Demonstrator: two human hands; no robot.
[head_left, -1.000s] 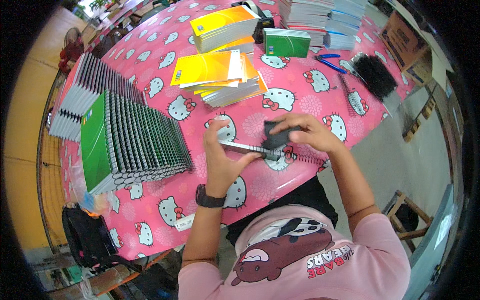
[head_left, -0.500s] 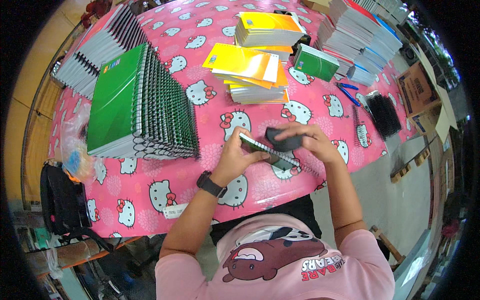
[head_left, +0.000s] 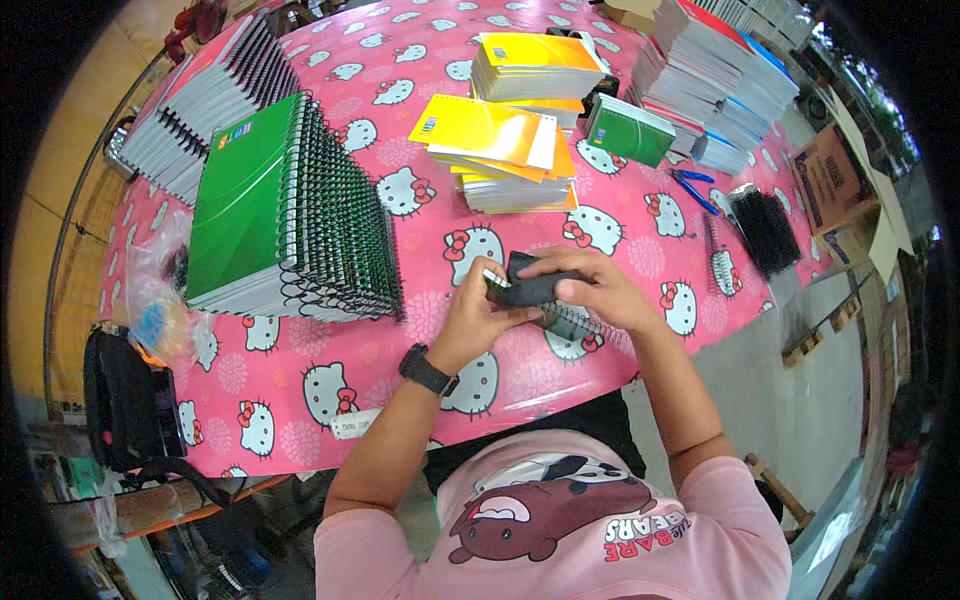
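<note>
Near the table's front edge, my left hand grips a small notebook at its left end, fingers and thumb closed around it. A thin spiral coil runs along the notebook's bound edge and sticks out past its right end. My right hand is closed on a black block-like pad, which lies against the notebook's bound edge and hides most of it.
Large green spiral notebooks are stacked at left. Yellow notebooks and a small green pile stand farther back. Blue-handled pliers and a bundle of black coils lie at right. A cardboard box stands beyond.
My right hand and the black pad have moved left along the notebook's bound edge, toward my left hand. The notebook stays in my left hand.
</note>
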